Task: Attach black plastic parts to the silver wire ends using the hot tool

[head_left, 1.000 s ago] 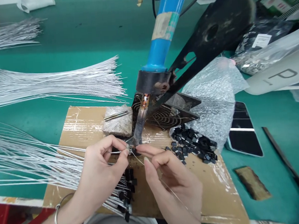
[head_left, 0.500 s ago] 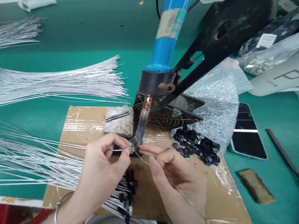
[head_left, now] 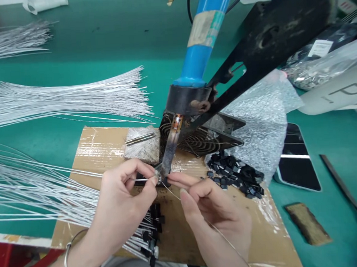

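Note:
My left hand pinches a thin white wire near its end, just left of the soldering iron tip. My right hand is closed round a thin solder wire, which runs from the tip down across the palm. Its index finger reaches close to the tip. The iron has a blue handle and hangs in a black stand arm. What lies exactly at the tip is small and partly hidden by my fingers.
Cardboard covers the table's near part. Black pieces lie right, by bubble wrap and a phone. A fan sits behind the iron. White wires spread left; wires with black ends lie below my left hand.
My right hand has shifted slightly right and down in the view. My left hand stays nearly in place, still holding the wire.

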Available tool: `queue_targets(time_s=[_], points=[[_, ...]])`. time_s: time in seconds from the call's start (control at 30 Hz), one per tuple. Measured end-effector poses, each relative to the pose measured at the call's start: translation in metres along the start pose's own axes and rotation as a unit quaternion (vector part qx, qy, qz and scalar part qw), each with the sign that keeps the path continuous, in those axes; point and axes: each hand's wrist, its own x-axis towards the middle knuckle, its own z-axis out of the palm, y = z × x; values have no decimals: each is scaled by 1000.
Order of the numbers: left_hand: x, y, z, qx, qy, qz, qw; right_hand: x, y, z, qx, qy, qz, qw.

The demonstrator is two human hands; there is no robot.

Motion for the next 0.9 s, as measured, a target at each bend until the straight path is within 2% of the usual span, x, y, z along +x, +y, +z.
queue_targets(time_s=[0.47,0.9], points=[[-1,1,0,5,0,10,1000,2,1,-3,-32,-12,-28,999],[-2,3,-3,19,5,18,1000,1,-1,-1,-25,-3,-20,999]])
